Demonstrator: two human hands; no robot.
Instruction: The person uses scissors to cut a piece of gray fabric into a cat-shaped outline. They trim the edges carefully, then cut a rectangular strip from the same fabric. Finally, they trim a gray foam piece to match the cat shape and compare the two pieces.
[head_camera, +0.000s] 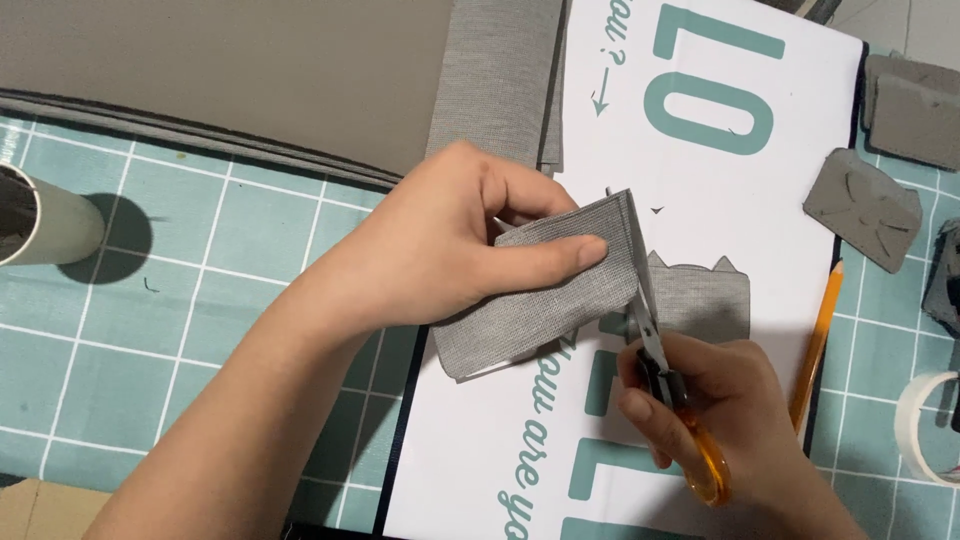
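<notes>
My left hand (450, 250) pinches a folded piece of grey fabric-covered card (545, 305), thumb on top, holding it over a white printed board (700, 190). My right hand (730, 420) grips scissors with orange handles (705, 465). Their blades (645, 325) run up along the right edge of the folded grey piece. A small grey cut-out with two pointed corners (705, 295) lies on the board just right of the blades.
A teal grid cutting mat (180, 290) lies under everything. A grey sheet (220, 70) and a fabric strip (500, 70) sit at the top. An orange pencil (818, 340), grey cut shapes (862, 208), a tape roll (925, 425) and a white tube (45, 225) lie around.
</notes>
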